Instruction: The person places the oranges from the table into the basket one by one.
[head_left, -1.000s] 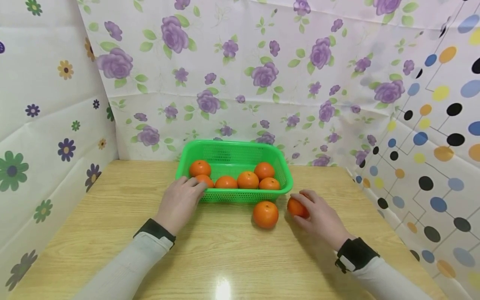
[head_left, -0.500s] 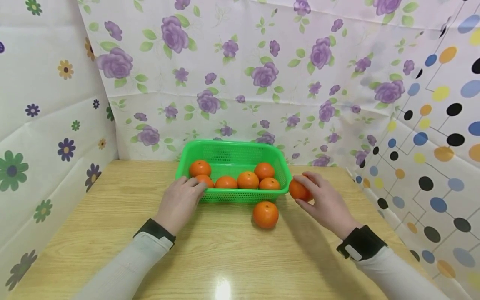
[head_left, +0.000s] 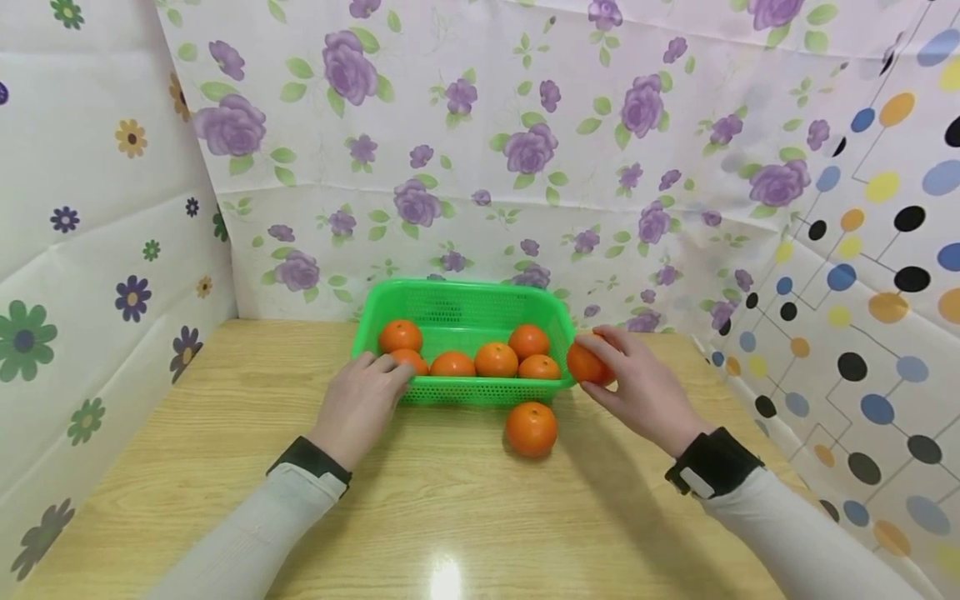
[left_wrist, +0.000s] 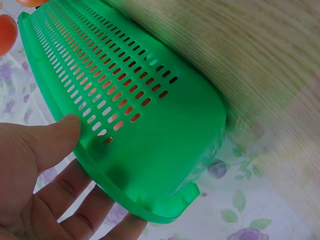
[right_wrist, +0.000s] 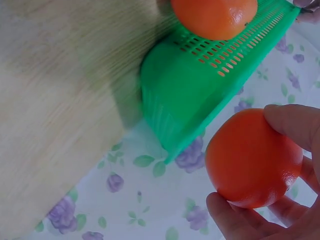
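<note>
My right hand grips a tangerine between thumb and curled fingers. In the head view it is raised off the table beside the right end of a green plastic basket. My left hand holds the basket's front rim near its left corner; the left wrist view shows the thumb on the outer wall and the fingers behind the rim. Inside the basket lie several tangerines, mostly along the front side. Another tangerine sits on the table just in front of the basket.
The basket stands on a light wooden table, close to its back edge. A floral cloth hangs behind it. Patterned cloths also hang at the left side and right side.
My right hand has lifted the tangerine from the table and moved it up and away from me, then slightly left to the basket's right end. The left hand has stayed still.
</note>
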